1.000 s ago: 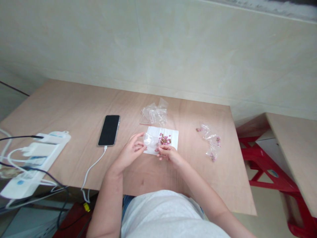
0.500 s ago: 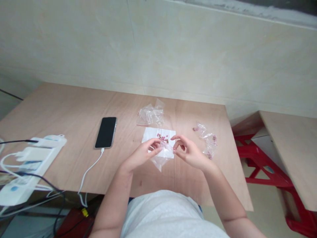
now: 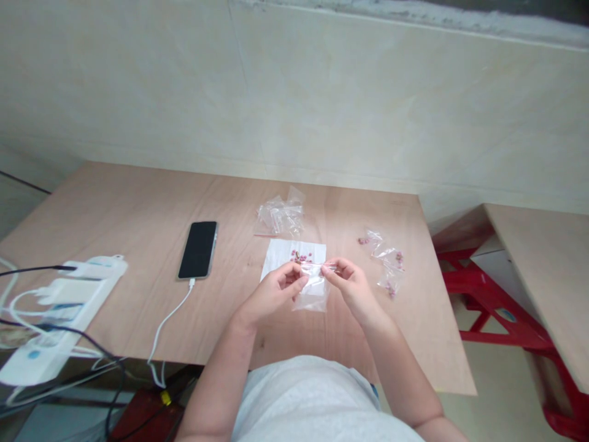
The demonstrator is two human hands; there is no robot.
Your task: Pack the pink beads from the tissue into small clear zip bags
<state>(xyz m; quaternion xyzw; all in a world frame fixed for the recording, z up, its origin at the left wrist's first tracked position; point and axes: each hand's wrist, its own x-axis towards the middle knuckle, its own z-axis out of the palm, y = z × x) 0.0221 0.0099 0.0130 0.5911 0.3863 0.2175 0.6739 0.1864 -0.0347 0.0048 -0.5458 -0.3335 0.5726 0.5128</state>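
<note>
Between my hands hangs a small clear zip bag [image 3: 311, 301], its red-lined top edge stretched level. My left hand [image 3: 283, 286] pinches one top corner between thumb and fingers. At the other corner, my right hand [image 3: 345, 279] grips with thumb and forefinger. Behind the bag a white paper sheet [image 3: 272, 253] lies on the table, partly hidden by my left hand and the bag. Several small pink beads [image 3: 309, 254] and a gold-coloured piece [image 3: 297, 255] rest on the sheet, just beyond my fingertips.
A pile of clear bags [image 3: 280, 216] lies behind the sheet. Filled bags [image 3: 389, 261] with pink pieces lie at right. A phone [image 3: 197, 250] on a white cable and a power strip [image 3: 87, 294] are at left. A red stool [image 3: 483, 294] stands beyond the table's right edge.
My right hand has closed on the bag's other top corner. The bag, slanted before, is now pulled straight and level between both hands.
</note>
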